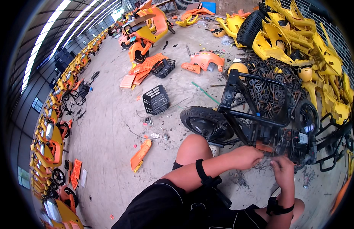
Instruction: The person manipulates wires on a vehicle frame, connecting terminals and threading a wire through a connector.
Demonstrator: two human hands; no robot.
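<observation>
Presently, in the head view, the person crouches on the concrete floor (pixel 108 126) beside a stripped black scooter frame (pixel 257 114) lying on its side, rear wheel (pixel 201 121) toward the left. The left hand (pixel 246 157) is clenched around a bundle of thin dark wires (pixel 266 162) at the frame's lower middle. The right hand (pixel 282 170) pinches the same wires just beside it, fingers curled. Both wrists carry black straps. A black plastic basket (pixel 156 99) stands on the floor to the left of the wheel, well apart. An orange panel (pixel 140 154) lies nearer the person's knee. Yellow body panels (pixel 299 42) are heaped behind the frame, toward the wall.
</observation>
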